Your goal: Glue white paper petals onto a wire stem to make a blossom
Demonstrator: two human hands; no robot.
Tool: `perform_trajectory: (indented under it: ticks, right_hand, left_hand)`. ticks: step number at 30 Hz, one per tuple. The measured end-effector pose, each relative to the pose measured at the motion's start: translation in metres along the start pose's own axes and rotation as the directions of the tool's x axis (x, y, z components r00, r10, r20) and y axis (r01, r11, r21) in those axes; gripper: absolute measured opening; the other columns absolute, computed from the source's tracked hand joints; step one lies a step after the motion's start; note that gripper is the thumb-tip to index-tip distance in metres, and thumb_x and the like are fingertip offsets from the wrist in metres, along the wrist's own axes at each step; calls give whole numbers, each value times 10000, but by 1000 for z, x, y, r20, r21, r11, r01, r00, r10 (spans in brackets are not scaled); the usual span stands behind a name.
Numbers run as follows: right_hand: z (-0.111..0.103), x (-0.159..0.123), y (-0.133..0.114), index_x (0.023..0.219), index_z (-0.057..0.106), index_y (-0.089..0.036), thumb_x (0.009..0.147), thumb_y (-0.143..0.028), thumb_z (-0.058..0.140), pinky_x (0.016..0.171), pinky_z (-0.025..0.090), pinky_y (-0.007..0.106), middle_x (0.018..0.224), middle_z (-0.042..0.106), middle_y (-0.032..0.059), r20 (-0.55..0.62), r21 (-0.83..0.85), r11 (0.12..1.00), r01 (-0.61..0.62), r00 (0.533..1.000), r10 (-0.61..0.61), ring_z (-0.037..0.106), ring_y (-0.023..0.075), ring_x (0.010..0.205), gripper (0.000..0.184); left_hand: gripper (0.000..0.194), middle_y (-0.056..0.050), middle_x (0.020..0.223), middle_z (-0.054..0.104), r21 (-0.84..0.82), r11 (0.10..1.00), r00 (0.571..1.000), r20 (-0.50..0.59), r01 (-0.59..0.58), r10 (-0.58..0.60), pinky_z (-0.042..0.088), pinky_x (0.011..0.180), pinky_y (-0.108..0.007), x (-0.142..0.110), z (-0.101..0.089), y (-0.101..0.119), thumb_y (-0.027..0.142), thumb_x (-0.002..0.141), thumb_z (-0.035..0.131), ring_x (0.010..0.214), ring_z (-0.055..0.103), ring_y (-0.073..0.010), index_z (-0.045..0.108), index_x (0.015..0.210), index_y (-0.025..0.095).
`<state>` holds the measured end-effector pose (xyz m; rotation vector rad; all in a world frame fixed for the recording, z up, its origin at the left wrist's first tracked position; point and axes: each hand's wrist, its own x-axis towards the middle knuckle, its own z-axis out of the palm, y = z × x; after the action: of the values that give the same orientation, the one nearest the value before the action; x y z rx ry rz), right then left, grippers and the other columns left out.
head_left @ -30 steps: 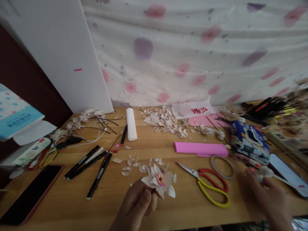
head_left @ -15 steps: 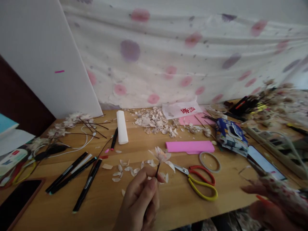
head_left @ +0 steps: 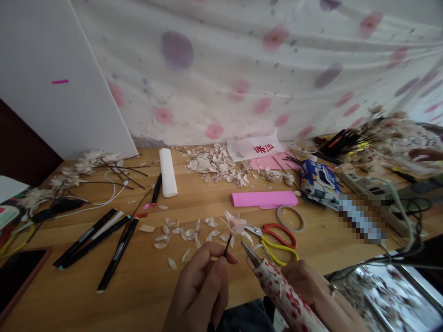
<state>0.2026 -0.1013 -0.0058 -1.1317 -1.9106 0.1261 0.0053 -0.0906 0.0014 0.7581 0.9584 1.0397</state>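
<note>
My left hand (head_left: 204,281) pinches the thin dark stem of a handmade flower (head_left: 236,224) with pale pinkish petals, its head facing up. In my right hand (head_left: 320,293) is a glue gun (head_left: 285,293) with a red-and-white patterned body. Its metal nozzle points up and left, just right of the stem and apart from it. Loose pale petals (head_left: 187,234) lie on the table beyond my left hand. Scissors (head_left: 279,242) with red and yellow handles rest behind the nozzle, partly covered by the glue gun and my right hand.
A petal heap (head_left: 219,163), a white roll (head_left: 168,173), pink folded paper (head_left: 265,199) and a tape ring (head_left: 290,218) lie farther back. Black markers (head_left: 117,256) and a phone (head_left: 22,281) are at left. A wipes pack (head_left: 320,182) and power strip (head_left: 360,182) stand right, near another person's hand (head_left: 425,154).
My right hand has brought the glue gun in from the far right, close to the flower. The left hand keeps its pinch on the stem. The view has shifted slightly.
</note>
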Motion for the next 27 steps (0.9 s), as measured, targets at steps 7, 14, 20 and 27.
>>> perform_trajectory:
  ticks: [7,14,20,27]
  right_hand:
    - [3,-5,-4,834,520,-298,949,-734,500,407,365,329,628,524,-19,27,-43,994,-98,995,99,551,190,456,452]
    - [6,2,-4,841,526,-275,963,-700,514,447,374,325,592,501,-39,-7,-73,996,-42,999,41,511,175,428,443]
    - [12,-3,-1,794,471,-272,995,-688,459,468,358,330,593,490,-53,-43,-122,991,-60,998,55,513,173,444,462]
    - [7,1,-3,786,496,-251,981,-688,514,505,350,306,605,491,-55,-2,-81,996,-38,999,38,506,148,472,479]
  left_hand:
    - [510,121,450,354,-25,1000,1000,3,14,-14,128,402,-213,-3,4,2,702,856,667,388,181,-48,644,880,193]
    - [541,123,447,359,-30,999,1000,-15,26,-27,135,403,-215,-2,6,3,726,836,667,387,185,-49,642,875,187]
    - [550,125,443,356,-39,998,999,-24,46,-47,138,407,-214,0,6,3,729,830,673,384,186,-45,660,886,182]
    - [543,124,435,354,-38,998,999,-30,43,-44,118,401,-220,1,3,2,725,841,665,387,185,-50,664,899,184]
